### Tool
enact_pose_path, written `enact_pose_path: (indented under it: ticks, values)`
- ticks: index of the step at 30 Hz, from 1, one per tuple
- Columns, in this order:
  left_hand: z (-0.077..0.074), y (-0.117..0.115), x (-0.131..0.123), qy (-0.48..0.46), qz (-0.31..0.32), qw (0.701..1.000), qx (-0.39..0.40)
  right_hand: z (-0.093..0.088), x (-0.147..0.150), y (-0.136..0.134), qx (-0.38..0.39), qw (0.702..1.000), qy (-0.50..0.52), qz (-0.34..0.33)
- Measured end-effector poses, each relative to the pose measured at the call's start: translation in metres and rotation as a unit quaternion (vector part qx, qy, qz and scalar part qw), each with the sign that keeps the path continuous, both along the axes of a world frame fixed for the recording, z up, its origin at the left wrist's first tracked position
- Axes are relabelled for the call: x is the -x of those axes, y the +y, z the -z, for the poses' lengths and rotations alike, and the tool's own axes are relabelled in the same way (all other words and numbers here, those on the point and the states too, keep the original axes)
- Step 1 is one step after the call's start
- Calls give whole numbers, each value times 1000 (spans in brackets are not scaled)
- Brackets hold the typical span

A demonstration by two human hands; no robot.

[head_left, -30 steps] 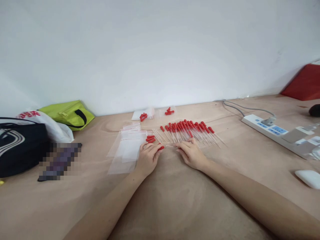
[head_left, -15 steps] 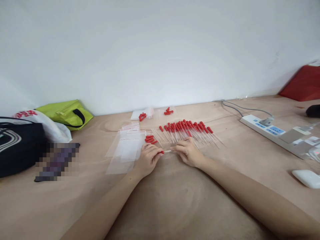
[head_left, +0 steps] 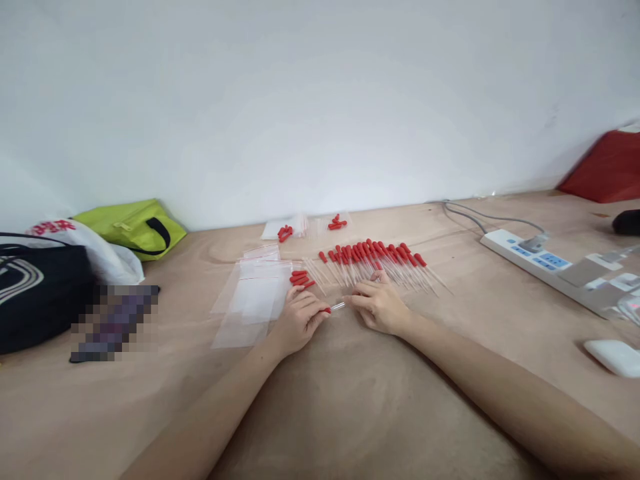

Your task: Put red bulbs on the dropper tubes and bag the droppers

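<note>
My left hand [head_left: 303, 317] is closed in a pinch on a small red rubber bulb [head_left: 327, 310]. A clear glass dropper tube [head_left: 339, 306] reaches from that bulb toward my right hand [head_left: 377, 303]. The right fingers are closed at the tube's other end, which they hide. Just beyond lies a row of droppers with red bulbs [head_left: 370, 250], their thin tips pointing toward me. Several loose red bulbs [head_left: 300, 277] rest beside my left hand, near some bare glass tubes [head_left: 315, 275].
Clear zip bags [head_left: 255, 293] lie overlapped at the left. More bags with red bulbs [head_left: 285, 233] sit near the wall. A lime bag [head_left: 130, 227] and a black bag [head_left: 45, 293] stand far left. At the right are a power strip [head_left: 530, 257] and a white case [head_left: 613, 357].
My hands have shifted slightly to the right. More of the glass tube shows between them, and its line tilts a little upward toward the right hand.
</note>
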State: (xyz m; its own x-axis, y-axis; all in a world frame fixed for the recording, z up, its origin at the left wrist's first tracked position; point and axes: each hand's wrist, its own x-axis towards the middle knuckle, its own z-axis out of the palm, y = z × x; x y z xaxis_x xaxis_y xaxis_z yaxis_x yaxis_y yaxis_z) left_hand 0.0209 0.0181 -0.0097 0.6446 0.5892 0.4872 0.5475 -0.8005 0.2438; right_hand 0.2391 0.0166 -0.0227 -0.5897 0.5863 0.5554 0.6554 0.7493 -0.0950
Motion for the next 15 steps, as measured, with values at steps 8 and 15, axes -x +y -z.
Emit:
enact_pose_path:
  ticks: [8, 15]
  values:
    - [3, 0, 0, -6, 12, 1000, -11, -4, 10, -11, 23, 1000, 14, 0]
    - [1, -2, -1, -11, 49, 999, -21, -1, 16, -17, 90, 995, 46, -6]
